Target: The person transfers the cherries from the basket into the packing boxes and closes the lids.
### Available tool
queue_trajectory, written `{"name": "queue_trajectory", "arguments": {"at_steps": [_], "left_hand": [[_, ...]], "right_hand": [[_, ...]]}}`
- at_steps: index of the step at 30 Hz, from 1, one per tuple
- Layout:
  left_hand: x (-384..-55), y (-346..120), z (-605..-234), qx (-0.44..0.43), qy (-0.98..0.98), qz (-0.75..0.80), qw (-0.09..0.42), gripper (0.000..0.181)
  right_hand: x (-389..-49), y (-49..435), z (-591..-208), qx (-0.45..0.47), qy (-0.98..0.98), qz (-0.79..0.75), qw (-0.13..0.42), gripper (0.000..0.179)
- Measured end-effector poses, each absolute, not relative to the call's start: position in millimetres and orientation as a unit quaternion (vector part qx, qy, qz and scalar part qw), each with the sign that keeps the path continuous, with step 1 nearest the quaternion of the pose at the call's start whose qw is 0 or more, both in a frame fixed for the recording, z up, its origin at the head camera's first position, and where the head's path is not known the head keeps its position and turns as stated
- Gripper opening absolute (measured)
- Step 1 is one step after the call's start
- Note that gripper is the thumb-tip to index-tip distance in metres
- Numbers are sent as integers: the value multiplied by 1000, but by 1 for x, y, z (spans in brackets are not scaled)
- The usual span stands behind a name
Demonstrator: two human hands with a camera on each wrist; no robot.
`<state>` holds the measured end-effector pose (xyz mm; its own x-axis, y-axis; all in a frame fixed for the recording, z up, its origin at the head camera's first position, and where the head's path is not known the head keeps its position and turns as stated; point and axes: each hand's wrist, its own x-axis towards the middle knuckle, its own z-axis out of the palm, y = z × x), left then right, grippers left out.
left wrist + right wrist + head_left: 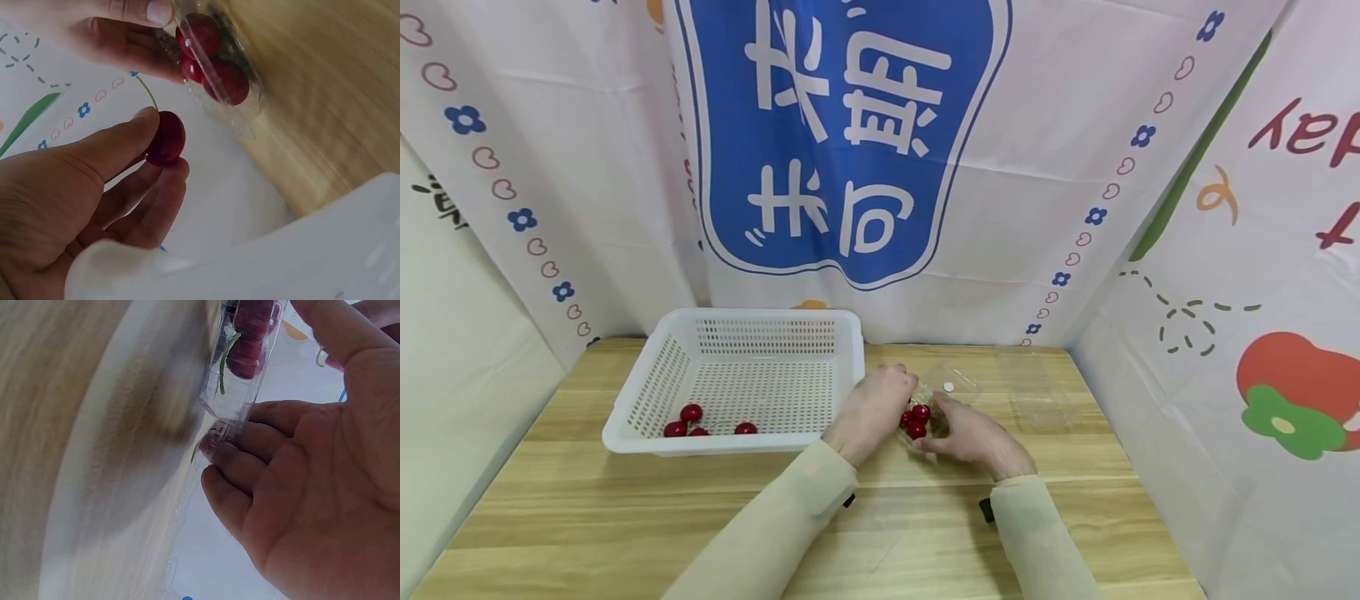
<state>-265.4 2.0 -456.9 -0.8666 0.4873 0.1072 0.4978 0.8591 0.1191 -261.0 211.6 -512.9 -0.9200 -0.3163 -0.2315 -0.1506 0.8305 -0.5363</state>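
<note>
Between thumb and fingertips, my left hand (874,408) pinches a dark red cherry (167,139) by its body, its green stem pointing up. The hand is near the right wall of a white perforated basket (730,444), where several cherries (691,412) lie along the near side. My right hand (973,435) holds a small clear plastic box (240,122) on the table, thumb on one side and fingers on the other. Several cherries (916,429) sit inside that box, one with a green stem (224,372) showing in the right wrist view.
A clear lid-like piece (958,385) with a white round spot lies behind the right hand. Farther right, another clear plastic container (1037,400) rests on the wooden table (647,517). Printed cloth (1022,208) hangs along the back and sides.
</note>
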Motion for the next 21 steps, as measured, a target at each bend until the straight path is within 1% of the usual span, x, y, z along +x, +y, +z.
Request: {"name": "queue_trajectory", "arguments": {"at_steps": [2,3,7,10,16,21], "left_hand": [[-273,7,-469,-256,-963,-68,38,22],[-273,9,-469,-255,-964,-64,33,25],[-277,17,-473,-251,-966,-49,20,34],[-273,21,-468,-244,-969,-27,14,34],[-274,26,-475,-233,-972,13,29,31],[-274,27,-474,-235,-971,7,40,27]], "right_hand": [[-262,212,-514,-129,941,-271,156,100],[-262,212,-514,-132,940,-274,155,96],[-263,212,-516,-142,933,-291,156,70],[-264,212,-516,-149,930,-297,156,59],[-264,212,-516,-150,928,-302,156,62],[-265,212,-517,-154,926,-306,158,57]]}}
